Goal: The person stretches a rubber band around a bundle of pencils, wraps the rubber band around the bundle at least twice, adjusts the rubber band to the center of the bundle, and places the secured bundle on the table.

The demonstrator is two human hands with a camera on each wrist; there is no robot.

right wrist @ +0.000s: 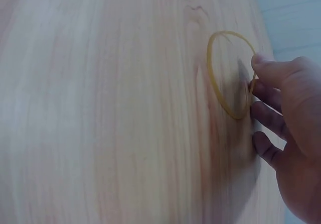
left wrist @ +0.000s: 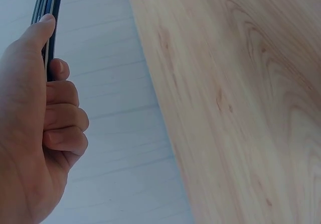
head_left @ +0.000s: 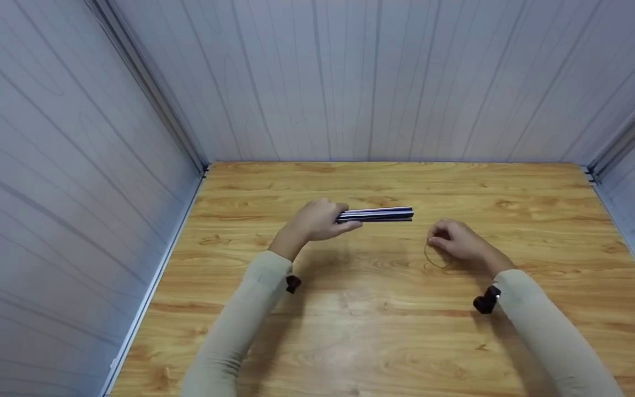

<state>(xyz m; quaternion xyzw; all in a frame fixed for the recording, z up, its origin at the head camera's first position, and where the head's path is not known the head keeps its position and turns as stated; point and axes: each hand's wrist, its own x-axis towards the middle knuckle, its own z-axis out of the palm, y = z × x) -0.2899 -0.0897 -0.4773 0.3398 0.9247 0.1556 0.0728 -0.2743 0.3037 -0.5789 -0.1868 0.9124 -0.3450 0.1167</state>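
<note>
My left hand (head_left: 320,220) grips a bundle of slim dark sticks (head_left: 383,214) with pale glints along them, held above the table and pointing right in the head view. Its fingers (left wrist: 66,117) curl round the bundle (left wrist: 48,3) and the thumb lies along it; the far ends of the sticks fall outside the left wrist view. To the right, my right hand (head_left: 458,240) pinches a thin yellowish rubber band (head_left: 433,260) between thumb and forefinger. In the right wrist view the rubber band (right wrist: 211,73) hangs as a slack oval loop, apart from the sticks.
Beneath both hands lies a wood-grain table (head_left: 361,331). Pale panelled walls (head_left: 345,82) rise at its back, left and right edges. A small black device (head_left: 485,300) sits on the right wrist, and another black device (head_left: 293,284) on the left.
</note>
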